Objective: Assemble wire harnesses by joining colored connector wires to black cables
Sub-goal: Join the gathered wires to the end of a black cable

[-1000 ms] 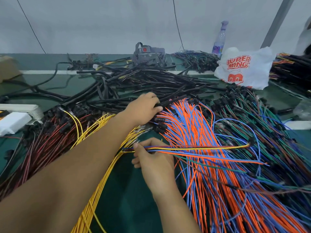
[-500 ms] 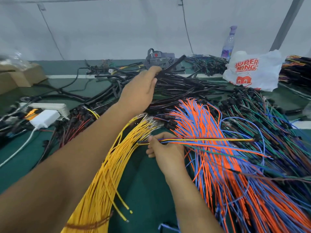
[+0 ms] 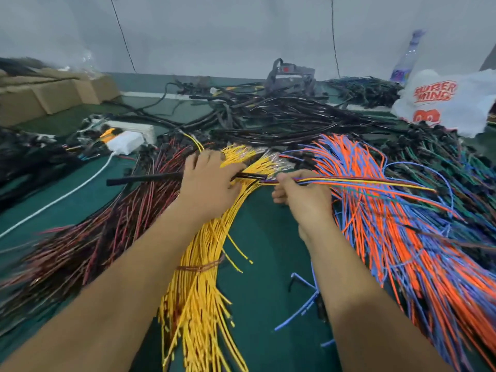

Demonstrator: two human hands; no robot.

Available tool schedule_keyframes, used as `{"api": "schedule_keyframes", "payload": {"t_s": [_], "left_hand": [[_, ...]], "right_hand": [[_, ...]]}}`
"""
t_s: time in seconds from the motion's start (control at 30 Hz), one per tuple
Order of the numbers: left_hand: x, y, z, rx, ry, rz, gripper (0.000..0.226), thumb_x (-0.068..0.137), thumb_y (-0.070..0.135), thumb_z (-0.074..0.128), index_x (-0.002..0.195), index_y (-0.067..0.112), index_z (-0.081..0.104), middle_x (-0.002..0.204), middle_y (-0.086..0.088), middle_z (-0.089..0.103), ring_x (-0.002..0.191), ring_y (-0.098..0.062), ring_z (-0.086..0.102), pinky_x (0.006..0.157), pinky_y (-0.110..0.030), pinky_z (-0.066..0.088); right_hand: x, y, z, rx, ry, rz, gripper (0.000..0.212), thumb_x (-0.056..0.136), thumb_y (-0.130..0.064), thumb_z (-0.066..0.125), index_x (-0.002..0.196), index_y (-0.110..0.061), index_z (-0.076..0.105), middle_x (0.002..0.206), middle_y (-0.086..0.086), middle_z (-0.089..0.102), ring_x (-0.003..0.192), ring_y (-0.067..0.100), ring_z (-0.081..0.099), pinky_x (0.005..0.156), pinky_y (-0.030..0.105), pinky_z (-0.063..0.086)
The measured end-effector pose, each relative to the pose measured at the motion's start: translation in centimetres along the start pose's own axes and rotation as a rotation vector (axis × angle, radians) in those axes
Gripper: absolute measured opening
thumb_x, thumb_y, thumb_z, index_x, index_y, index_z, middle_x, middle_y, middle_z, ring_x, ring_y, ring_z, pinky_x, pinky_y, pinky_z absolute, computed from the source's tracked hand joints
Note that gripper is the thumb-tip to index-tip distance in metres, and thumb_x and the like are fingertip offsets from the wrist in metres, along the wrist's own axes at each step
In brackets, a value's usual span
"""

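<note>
My left hand (image 3: 208,186) grips a black cable (image 3: 142,179) that lies level, its open end pointing right at mid-table. My right hand (image 3: 300,193) pinches a thin bunch of colored wires (image 3: 362,183) in yellow, blue, orange and red, stretched out to the right. The tips of those wires meet the cable's end between my two hands. Under my left wrist lies a thick bundle of yellow wires (image 3: 204,264). A heap of black cables (image 3: 281,116) sits behind my hands.
Orange and blue wires (image 3: 389,224) fan across the right side, red-black wires (image 3: 102,237) across the left. A white charger and power strip (image 3: 126,140) lie at left, cardboard boxes (image 3: 45,95) at far left, a white printed bag (image 3: 442,100) and a bottle (image 3: 405,63) at back right.
My left hand has drawn one black cable out of the heap at the back and brought it down to the wire tips held by my right hand. The camera has tilted down.
</note>
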State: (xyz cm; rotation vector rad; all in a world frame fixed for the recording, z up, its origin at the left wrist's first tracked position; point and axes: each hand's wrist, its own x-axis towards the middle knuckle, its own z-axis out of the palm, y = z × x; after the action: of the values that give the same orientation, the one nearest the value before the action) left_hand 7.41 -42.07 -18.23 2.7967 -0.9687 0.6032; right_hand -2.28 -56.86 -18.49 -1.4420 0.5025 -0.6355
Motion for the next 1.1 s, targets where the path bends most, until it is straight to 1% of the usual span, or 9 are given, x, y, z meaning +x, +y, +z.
{"api": "schedule_keyframes", "payload": {"t_s": [0.1, 0.3, 0.5, 0.7, 0.77, 0.87, 0.93, 1.0, 1.1], "left_hand": [[0.3, 2.8, 0.3, -0.151, -0.032, 0.031, 0.042, 0.093, 0.043, 0.05, 0.135, 0.041, 0.047, 0.141, 0.005, 0.044, 0.135, -0.022, 0.026, 0.108, -0.041, 0.018], [1.0, 4.5, 0.5, -0.41, 0.033, -0.04, 0.022, 0.094, 0.03, 0.056, 0.114, 0.029, 0.063, 0.114, 0.006, 0.064, 0.111, -0.021, 0.053, 0.095, -0.042, 0.04], [0.8, 3.9, 0.2, -0.53, 0.076, -0.044, 0.018, 0.095, 0.031, 0.056, 0.109, 0.029, 0.066, 0.105, 0.006, 0.066, 0.102, -0.02, 0.057, 0.091, -0.041, 0.042], [0.4, 3.4, -0.1, -0.611, 0.139, -0.062, 0.011, 0.094, 0.038, 0.052, 0.096, 0.033, 0.062, 0.084, 0.013, 0.061, 0.081, -0.014, 0.056, 0.062, -0.03, 0.041], [0.3, 3.5, -0.3, -0.706, 0.166, -0.079, 0.012, 0.088, 0.042, 0.061, 0.097, 0.034, 0.063, 0.085, 0.016, 0.061, 0.081, -0.009, 0.056, 0.063, -0.028, 0.044], [0.4, 3.8, -0.9, -0.81, 0.135, 0.02, 0.033, 0.076, 0.034, 0.078, 0.108, 0.036, 0.067, 0.101, 0.017, 0.062, 0.093, 0.002, 0.054, 0.072, -0.017, 0.042], [0.4, 3.9, -1.1, -0.867, 0.1, 0.037, 0.029, 0.076, 0.028, 0.079, 0.101, 0.039, 0.07, 0.096, 0.018, 0.066, 0.091, 0.006, 0.056, 0.071, -0.009, 0.039], [0.3, 3.9, -1.4, -0.977, 0.076, -0.027, 0.025, 0.078, 0.025, 0.078, 0.09, 0.045, 0.07, 0.083, 0.023, 0.069, 0.083, 0.009, 0.059, 0.067, -0.005, 0.039], [0.4, 3.8, -1.7, -1.114, 0.087, -0.086, 0.021, 0.081, 0.02, 0.076, 0.082, 0.04, 0.071, 0.069, 0.024, 0.068, 0.062, 0.009, 0.057, 0.057, -0.004, 0.039]], "right_hand": [[0.1, -0.1, -0.1, 0.026, 0.022, -0.007, 0.018, 0.089, -0.008, 0.065, 0.071, -0.012, 0.06, 0.047, -0.001, 0.062, 0.046, 0.01, 0.062, 0.047, 0.02, 0.049], [0.3, -0.1, -0.2, 0.064, 0.054, 0.002, 0.014, 0.089, -0.01, 0.066, 0.076, -0.011, 0.062, 0.05, 0.0, 0.064, 0.048, 0.01, 0.063, 0.047, 0.02, 0.049], [0.4, 0.0, -0.4, 0.114, 0.122, -0.003, 0.014, 0.088, -0.013, 0.067, 0.075, -0.012, 0.063, 0.05, 0.0, 0.065, 0.048, 0.011, 0.064, 0.05, 0.02, 0.05], [0.3, -0.4, -0.4, 0.191, 0.108, 0.001, 0.014, 0.09, -0.011, 0.066, 0.076, -0.009, 0.064, 0.052, 0.002, 0.065, 0.05, 0.014, 0.064, 0.051, 0.021, 0.051], [0.3, -0.6, -0.5, 0.212, 0.073, -0.001, 0.013, 0.091, -0.01, 0.065, 0.078, -0.007, 0.064, 0.053, 0.003, 0.065, 0.05, 0.014, 0.064, 0.052, 0.022, 0.051], [0.0, -0.7, -0.5, 0.181, 0.006, -0.02, 0.013, 0.09, -0.008, 0.064, 0.078, -0.007, 0.064, 0.054, 0.004, 0.066, 0.05, 0.013, 0.063, 0.051, 0.021, 0.051], [-0.1, -0.8, -0.4, 0.169, -0.014, -0.024, 0.013, 0.09, -0.008, 0.064, 0.077, -0.009, 0.065, 0.055, 0.004, 0.066, 0.051, 0.012, 0.063, 0.051, 0.02, 0.05], [-0.1, -0.9, -0.4, 0.189, -0.011, -0.021, 0.013, 0.09, -0.009, 0.065, 0.077, -0.009, 0.065, 0.056, 0.004, 0.066, 0.051, 0.012, 0.062, 0.051, 0.021, 0.05], [-0.1, -1.0, -0.5, 0.249, -0.025, -0.012, 0.012, 0.091, -0.01, 0.065, 0.079, -0.007, 0.065, 0.06, 0.007, 0.065, 0.052, 0.014, 0.062, 0.053, 0.023, 0.051]]}}
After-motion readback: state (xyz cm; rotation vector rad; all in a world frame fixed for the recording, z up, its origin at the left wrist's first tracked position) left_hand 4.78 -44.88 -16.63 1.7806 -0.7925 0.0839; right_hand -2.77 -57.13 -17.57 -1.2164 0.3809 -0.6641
